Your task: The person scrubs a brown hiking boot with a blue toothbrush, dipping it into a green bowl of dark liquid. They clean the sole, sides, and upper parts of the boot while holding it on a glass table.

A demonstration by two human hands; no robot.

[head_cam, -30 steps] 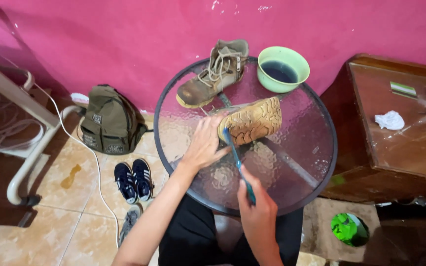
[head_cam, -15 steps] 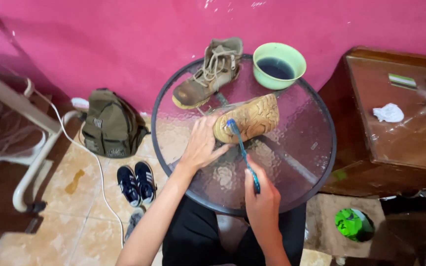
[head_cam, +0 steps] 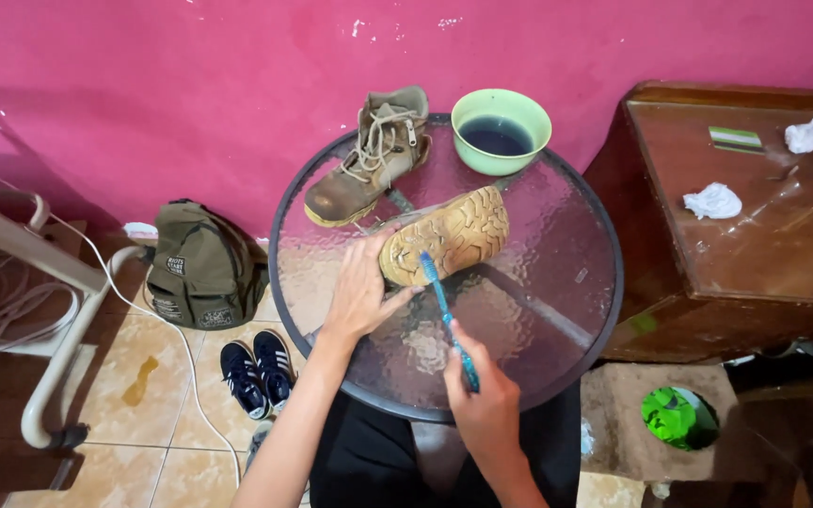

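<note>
Head view, centre of frame: scrubbing step in hand, by the look of it. Left hand [head_cam: 361,292] spread flat, fingers pressing the near end of a boot [head_cam: 444,235] lying sole-up on the round glass worktop [head_cam: 557,310]. Right hand [head_cam: 486,404], lower centre, clenched round the handle of a blue toothbrush [head_cam: 444,315], bristle head touching the sole's near edge. Upper centre: second boot [head_cam: 369,155] upright, laces loose, just beside a green bowl [head_cam: 501,130] of dark liquid near the far rim. Left of frame: olive backpack [head_cam: 201,268] on the tiled floor, dark sneakers [head_cam: 256,372] below it. Right of frame: brown cabinet [head_cam: 755,245] with crumpled tissues [head_cam: 712,200] on top.

Next move, as a judgement: short strokes along the tread grooves, firm hold on the boot against sliding on the glass, likely a dip in the bowl.
</note>
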